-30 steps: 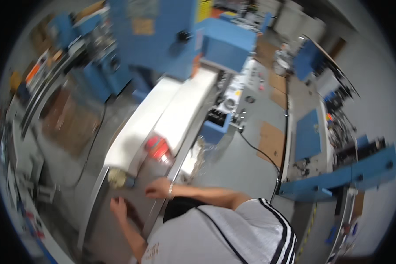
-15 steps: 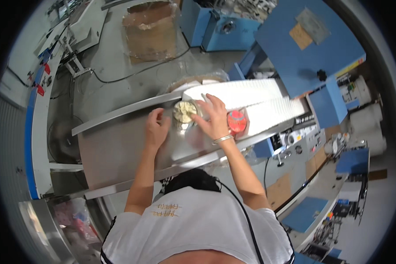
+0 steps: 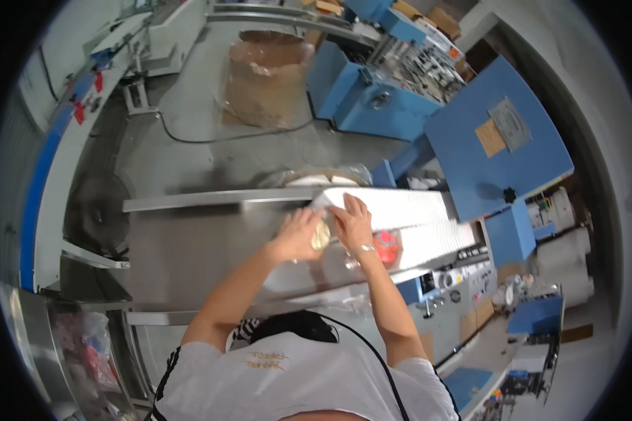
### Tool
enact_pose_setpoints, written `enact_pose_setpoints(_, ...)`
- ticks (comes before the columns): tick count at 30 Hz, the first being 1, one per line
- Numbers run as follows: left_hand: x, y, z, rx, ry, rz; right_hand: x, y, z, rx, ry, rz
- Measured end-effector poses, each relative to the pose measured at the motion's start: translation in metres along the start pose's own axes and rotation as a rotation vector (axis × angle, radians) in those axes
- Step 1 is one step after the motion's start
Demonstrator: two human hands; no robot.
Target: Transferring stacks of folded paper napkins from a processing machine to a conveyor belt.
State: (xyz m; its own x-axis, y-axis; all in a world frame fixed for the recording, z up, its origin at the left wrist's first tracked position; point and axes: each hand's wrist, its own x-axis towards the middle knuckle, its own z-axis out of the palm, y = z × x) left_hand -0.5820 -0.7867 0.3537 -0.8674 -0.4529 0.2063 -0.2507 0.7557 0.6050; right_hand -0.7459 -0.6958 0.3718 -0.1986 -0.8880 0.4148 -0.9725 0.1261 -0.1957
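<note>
My left hand (image 3: 298, 235) is curled around the far and left side of a round, gold-coloured, shiny container (image 3: 321, 236), which stands or tilts over the steel chute; its lower part is hidden. Close by on the right, my right hand (image 3: 352, 224) is held with the fingers bent and apart, thumb toward the container, a bracelet on the wrist. Whether its fingertips touch anything is hard to make out. Beside that wrist, a red round container (image 3: 385, 245) with a blue mark on top rests at the edge of the white ribbed belt (image 3: 428, 242).
The steel chute (image 3: 189, 242) with raised rims joins the belt, which runs right beneath a blue machine housing (image 3: 498, 140). Beyond the chute stand a large plastic-lined carton (image 3: 267, 84) and a blue machine (image 3: 379, 102). A black cable (image 3: 218, 142) crosses the floor.
My left hand has moved right onto the gold container and closed around it. My right hand's fingers have drawn closer together. The head view has shifted, so everything sits lower.
</note>
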Motion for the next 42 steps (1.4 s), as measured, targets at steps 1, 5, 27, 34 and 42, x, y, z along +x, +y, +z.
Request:
enact_pose_setpoints(1, -0.008, 0.000, 0.000, 0.021, -0.082, 0.063, -0.001, 0.001, 0.001, -0.004, -0.010, -0.007)
enact_pose_setpoints(5, -0.043, 0.000, 0.000, -0.088, -0.228, 0.165, -0.005, 0.004, 0.001, -0.041, -0.003, 0.001)
enact_pose_setpoints(27, 0.049, 0.008, 0.034, -1.262, 0.013, -0.729, -0.015, 0.001, 0.009, -0.002, -0.015, -0.008)
enact_pose_setpoints(34, 0.075, 0.031, 0.023, -1.036, 0.030, -0.866, -0.050, 0.052, -0.045, 0.381, 0.058, -0.059)
enact_pose_setpoints(42, 0.084, -0.025, 0.070, -1.101, 0.229, -0.799, -0.072, 0.167, -0.108, 0.239, 0.162, 0.371)
